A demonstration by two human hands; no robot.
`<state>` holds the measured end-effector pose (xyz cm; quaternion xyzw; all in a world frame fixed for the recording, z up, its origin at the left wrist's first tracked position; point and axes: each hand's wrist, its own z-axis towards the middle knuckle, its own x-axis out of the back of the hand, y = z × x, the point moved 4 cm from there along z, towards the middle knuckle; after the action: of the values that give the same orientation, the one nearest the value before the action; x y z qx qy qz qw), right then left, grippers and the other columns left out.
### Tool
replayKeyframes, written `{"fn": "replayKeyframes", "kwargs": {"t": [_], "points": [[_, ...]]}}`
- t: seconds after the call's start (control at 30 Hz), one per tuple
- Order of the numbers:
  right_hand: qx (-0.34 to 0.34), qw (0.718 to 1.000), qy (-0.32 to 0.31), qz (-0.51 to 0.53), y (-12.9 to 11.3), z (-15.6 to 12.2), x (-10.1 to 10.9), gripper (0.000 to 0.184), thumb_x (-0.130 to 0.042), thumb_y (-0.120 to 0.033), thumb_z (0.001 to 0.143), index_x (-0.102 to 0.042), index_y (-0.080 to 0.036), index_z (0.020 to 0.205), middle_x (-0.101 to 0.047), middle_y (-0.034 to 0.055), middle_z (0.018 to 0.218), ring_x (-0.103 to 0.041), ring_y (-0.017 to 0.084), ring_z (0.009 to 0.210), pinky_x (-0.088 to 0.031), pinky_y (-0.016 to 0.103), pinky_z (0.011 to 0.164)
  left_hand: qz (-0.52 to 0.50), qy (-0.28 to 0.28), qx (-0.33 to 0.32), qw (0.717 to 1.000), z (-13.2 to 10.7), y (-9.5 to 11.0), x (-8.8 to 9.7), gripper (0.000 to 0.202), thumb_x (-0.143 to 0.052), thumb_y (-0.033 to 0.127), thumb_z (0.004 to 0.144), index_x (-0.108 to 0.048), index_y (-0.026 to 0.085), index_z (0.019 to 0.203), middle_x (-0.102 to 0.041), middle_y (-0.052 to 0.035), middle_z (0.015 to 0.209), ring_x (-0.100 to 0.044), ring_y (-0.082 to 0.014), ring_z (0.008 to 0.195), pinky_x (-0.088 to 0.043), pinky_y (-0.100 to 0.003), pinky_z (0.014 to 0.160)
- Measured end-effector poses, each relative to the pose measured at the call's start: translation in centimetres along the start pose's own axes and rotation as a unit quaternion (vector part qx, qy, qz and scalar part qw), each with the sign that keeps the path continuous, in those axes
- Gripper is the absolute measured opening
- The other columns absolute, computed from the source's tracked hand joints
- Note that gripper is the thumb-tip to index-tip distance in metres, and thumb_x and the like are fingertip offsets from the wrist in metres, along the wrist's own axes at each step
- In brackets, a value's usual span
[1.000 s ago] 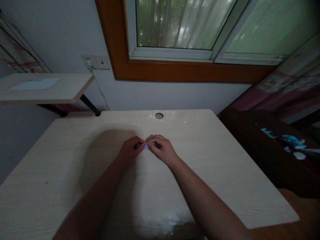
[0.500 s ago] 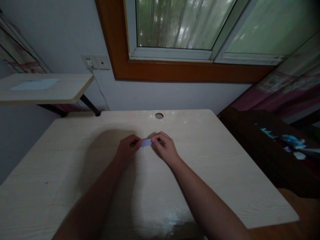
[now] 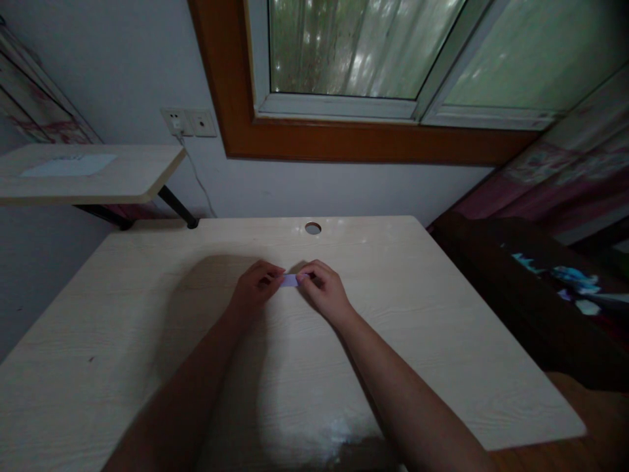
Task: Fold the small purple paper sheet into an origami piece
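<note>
A small light-purple strip (image 3: pixel 289 280), which looks like folded paper, spans the gap between my two hands over the desk. My left hand (image 3: pixel 254 286) pinches its left end between thumb and fingers. At the other end, my right hand (image 3: pixel 325 288) grips it with thumb and curled forefinger. Only the short middle part of the strip shows; both ends are covered by fingertips. Both hands are low over the pale wood-grain desk (image 3: pixel 413 308), near its middle.
Behind the hands, a round cable hole (image 3: pixel 313 228) is cut near the desk's back edge. A raised shelf (image 3: pixel 147 172) on black legs stands at the back left, bearing a white sheet (image 3: pixel 69 165). A white cord (image 3: pixel 199 177) hangs from the wall socket (image 3: pixel 174 122).
My left fingers have shifted slightly right along the strip, so less of it shows between the hands. The right hand stays nearly still.
</note>
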<state>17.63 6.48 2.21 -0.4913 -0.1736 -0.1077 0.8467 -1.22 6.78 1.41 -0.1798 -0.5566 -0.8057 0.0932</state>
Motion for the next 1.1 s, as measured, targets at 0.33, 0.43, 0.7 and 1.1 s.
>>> {"fn": "replayKeyframes", "kwargs": {"t": [0.33, 0.43, 0.7, 1.1], "points": [[0.066, 0.997, -0.043, -0.025, -1.0, -0.1, -0.8, 0.007, -0.061, -0.021, 0.089, -0.067, -0.024, 0.092, -0.068, 0.0038, 0.088, -0.061, 0.019, 0.087, -0.047, 0.034, 0.081, 0.103, -0.025, -0.066, 0.992, -0.2, 0.3, -0.4, 0.008, -0.063, 0.023, 0.086, -0.068, 0.018, 0.083, -0.064, -0.0027, 0.079, -0.06, -0.0133, 0.072, -0.049, -0.023, 0.066], [0.085, 0.994, -0.048, -0.05, -1.3, -0.1, -0.9, 0.007, -0.062, -0.019, 0.088, -0.067, -0.023, 0.089, -0.068, 0.0034, 0.086, -0.06, 0.019, 0.085, -0.046, 0.034, 0.08, 0.14, -0.022, -0.1, 0.985, -0.3, 0.6, -0.6, 0.007, -0.062, 0.021, 0.086, -0.068, 0.018, 0.082, -0.064, -0.0034, 0.078, -0.06, -0.0146, 0.075, -0.049, -0.026, 0.071], [0.079, 0.993, -0.007, -0.092, -1.1, -0.1, -0.5, 0.007, -0.063, -0.019, 0.085, -0.067, -0.023, 0.083, -0.068, 0.0031, 0.081, -0.059, 0.019, 0.08, -0.046, 0.034, 0.077, 0.138, -0.001, -0.114, 0.984, -0.2, 1.0, -0.2, 0.007, -0.062, 0.021, 0.086, -0.067, 0.018, 0.081, -0.064, -0.0032, 0.077, -0.06, -0.0148, 0.075, -0.05, -0.026, 0.071], [0.01, 0.998, 0.048, -0.042, 0.0, 0.0, 1.3, 0.008, -0.062, -0.026, 0.088, -0.068, -0.022, 0.09, -0.068, 0.0051, 0.087, -0.062, 0.02, 0.084, -0.049, 0.034, 0.077, 0.108, 0.016, -0.065, 0.992, 0.0, 0.5, 0.2, 0.007, -0.062, 0.022, 0.086, -0.066, 0.019, 0.081, -0.064, -0.002, 0.078, -0.06, -0.0125, 0.07, -0.05, -0.024, 0.067]]}}
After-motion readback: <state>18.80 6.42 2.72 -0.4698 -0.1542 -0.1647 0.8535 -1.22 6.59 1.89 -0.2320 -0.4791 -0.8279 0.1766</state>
